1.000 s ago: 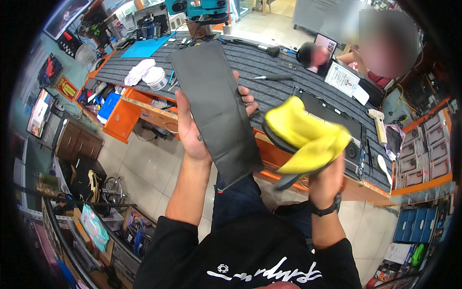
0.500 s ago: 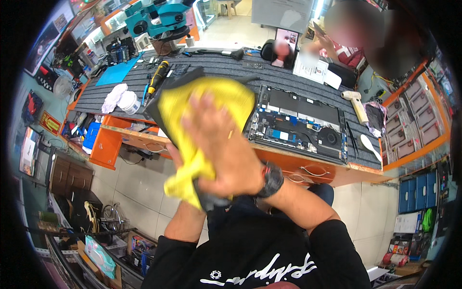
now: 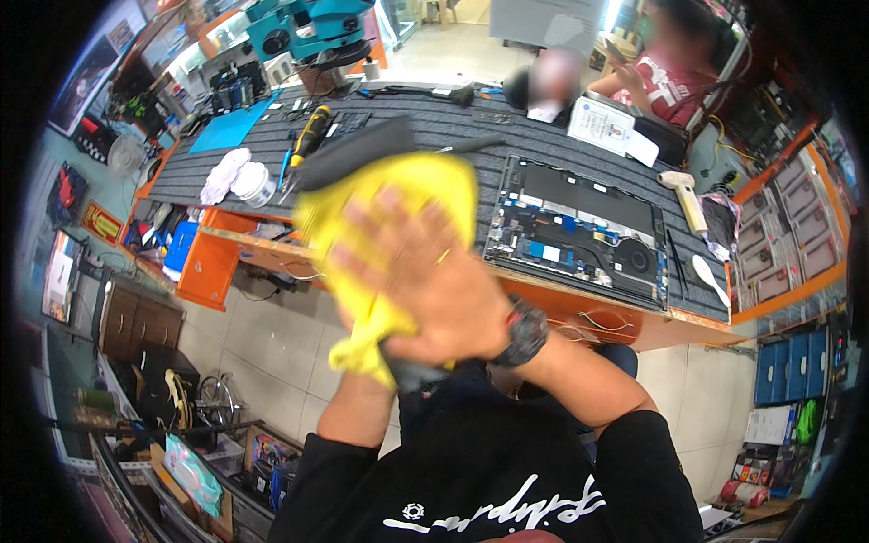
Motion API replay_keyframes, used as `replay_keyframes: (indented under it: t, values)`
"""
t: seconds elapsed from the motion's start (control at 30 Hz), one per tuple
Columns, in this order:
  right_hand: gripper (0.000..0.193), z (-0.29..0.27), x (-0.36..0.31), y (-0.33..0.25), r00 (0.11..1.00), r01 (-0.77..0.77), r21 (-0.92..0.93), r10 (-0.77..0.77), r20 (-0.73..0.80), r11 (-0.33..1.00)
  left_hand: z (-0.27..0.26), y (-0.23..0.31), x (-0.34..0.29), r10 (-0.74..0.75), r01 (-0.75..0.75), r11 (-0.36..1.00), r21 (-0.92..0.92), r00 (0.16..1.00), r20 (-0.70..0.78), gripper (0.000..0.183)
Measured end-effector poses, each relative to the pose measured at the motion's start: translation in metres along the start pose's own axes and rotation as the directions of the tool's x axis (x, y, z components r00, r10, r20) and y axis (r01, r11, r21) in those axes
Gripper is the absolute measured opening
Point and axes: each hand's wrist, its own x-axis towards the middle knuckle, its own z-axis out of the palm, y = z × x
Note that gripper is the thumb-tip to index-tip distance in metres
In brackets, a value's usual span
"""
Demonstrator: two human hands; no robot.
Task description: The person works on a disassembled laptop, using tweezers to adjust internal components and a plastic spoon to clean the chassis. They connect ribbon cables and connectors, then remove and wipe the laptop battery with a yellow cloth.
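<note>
A yellow cloth (image 3: pixel 444 185) lies bunched over a dark flat panel (image 3: pixel 367 149), whose far edge shows past it. My right hand (image 3: pixel 430 281) rests flat on the cloth with its fingers spread, somewhat blurred by motion. Beneath it, my left hand (image 3: pixel 344 317) holds the panel up at the bench's front edge; cloth and right hand cover most of its fingers. To the right lies an opened laptop (image 3: pixel 579 235), its battery, board and fan exposed.
On the striped bench mat (image 3: pixel 195 163) lie a yellow-black screwdriver (image 3: pixel 310 136), a white tub (image 3: pixel 253 185), tweezers (image 3: pixel 677 262), a white brush (image 3: pixel 711 276) and a cream tool (image 3: pixel 685 201). A teal microscope (image 3: pixel 312 32) stands behind. Another person (image 3: pixel 665 81) sits across the bench.
My right hand has moved slightly right and down over the cloth. The panel's far edge has tilted into fuller view. The whole scene has shifted a little rightward.
</note>
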Motion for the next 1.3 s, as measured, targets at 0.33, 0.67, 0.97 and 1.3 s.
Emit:
replay_keyframes:
  t: [0.33, 0.67, 0.97, 1.3]
  values:
    - [0.093, -0.012, 0.009, 0.003, 0.922, -0.332, 0.11, 0.346, -0.17, 0.937, -0.019, -0.01, 0.009, -0.094, 0.191, 0.97, -0.148, 0.863, 0.497, 0.079]
    - [0.099, -0.005, 0.02, 0.004, 0.945, -0.216, 0.248, 0.266, -0.19, 0.944, -0.014, 0.01, 0.009, -0.043, 0.037, 0.996, 0.08, 0.997, 0.072, 0.1]
    - [0.111, 0.01, 0.009, -0.012, 0.986, -0.136, 0.291, 0.159, -0.058, 0.947, 0.009, 0.025, 0.01, 0.147, -0.149, 0.988, 0.03, 0.987, 0.059, 0.12]
    - [0.111, 0.018, 0.003, -0.02, 0.999, -0.05, 0.349, 0.049, 0.012, 0.936, 0.015, 0.053, 0.047, 0.189, -0.241, 0.951, 0.192, 0.948, 0.256, 0.125]
